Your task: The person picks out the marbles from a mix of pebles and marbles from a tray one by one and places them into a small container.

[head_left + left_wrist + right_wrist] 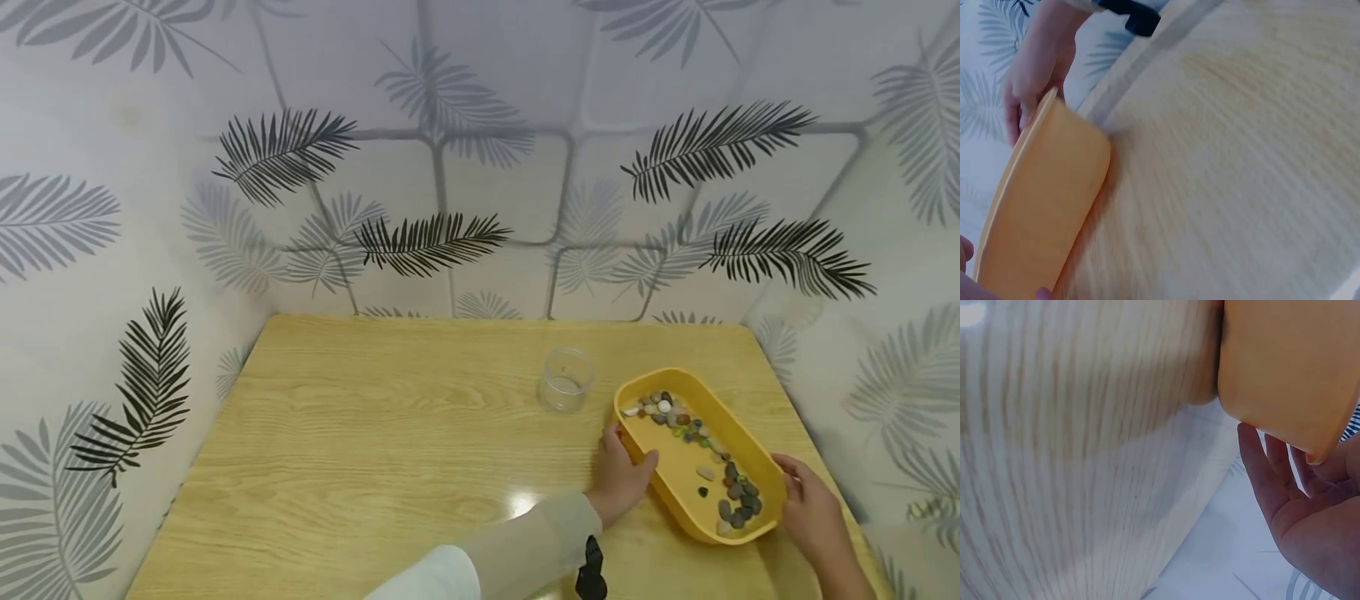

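Observation:
A yellow plastic basin (671, 462) stands slanted at the table's right side in the head view. Small stones (742, 500) lie inside it, mostly grey and brown, with a few green and blue pieces among them. My left hand (622, 479) grips the basin's left long side, thumb over the rim. At the near right end my right hand (813, 508) holds the rim. The right wrist view shows the right hand's fingertips (1249, 434) against the basin's outer wall (1291, 369), with the thumb by the rim. Only bits of the left hand show in the left wrist view.
A clear round container (567, 383) stands on the wooden table (360, 450), left of the basin's far end. Walls with a leaf pattern (495, 183) rise behind and beside the table. A black strap (592, 571) is near the left forearm.

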The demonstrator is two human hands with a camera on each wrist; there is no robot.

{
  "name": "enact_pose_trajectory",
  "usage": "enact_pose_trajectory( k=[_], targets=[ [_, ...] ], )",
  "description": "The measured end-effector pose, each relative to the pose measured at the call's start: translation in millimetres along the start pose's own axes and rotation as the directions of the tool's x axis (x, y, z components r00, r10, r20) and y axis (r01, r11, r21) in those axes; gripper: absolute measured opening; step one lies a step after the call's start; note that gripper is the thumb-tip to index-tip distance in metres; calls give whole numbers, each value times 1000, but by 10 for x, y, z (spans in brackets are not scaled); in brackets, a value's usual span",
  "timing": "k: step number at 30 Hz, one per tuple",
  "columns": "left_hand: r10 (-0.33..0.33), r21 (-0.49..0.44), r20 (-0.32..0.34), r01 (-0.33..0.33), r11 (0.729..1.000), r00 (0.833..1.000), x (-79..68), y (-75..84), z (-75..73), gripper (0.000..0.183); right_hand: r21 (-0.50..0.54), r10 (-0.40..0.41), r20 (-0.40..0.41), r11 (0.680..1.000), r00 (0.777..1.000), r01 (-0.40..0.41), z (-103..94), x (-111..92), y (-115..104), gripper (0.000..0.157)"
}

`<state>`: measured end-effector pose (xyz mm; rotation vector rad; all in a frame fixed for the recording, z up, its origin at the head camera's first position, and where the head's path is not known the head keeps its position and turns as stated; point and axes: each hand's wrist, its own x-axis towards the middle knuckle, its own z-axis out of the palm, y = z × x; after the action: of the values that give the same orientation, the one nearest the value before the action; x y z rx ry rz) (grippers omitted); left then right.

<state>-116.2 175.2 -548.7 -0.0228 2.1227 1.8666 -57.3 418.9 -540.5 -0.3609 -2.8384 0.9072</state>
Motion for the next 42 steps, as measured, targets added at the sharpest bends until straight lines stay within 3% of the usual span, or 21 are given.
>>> enact_pose_trajectory(
  k=[8,15,25,37,42],
  targets=[
    [112,-34,4,-112,993,994,150,5,-272,39,10,-3,27,1000,1000,3,2,-23,78,32],
    [201,17,35,-201,979,979,212,-19,-422,42,-12,-97,9,995,995,98,1,-41,54,30],
    [249,170,107,-264,949,963,249,-45,-553,40,-19,-175,65,984,982,176,18,-80,4,28],
    [268,123,181,-293,948,946,183,-85,-822,39,39,-254,66,967,965,252,112,-113,-114,29],
    [270,108,212,-297,949,939,166,-115,-947,36,44,-256,106,967,961,253,176,-119,-168,30]
  ],
)
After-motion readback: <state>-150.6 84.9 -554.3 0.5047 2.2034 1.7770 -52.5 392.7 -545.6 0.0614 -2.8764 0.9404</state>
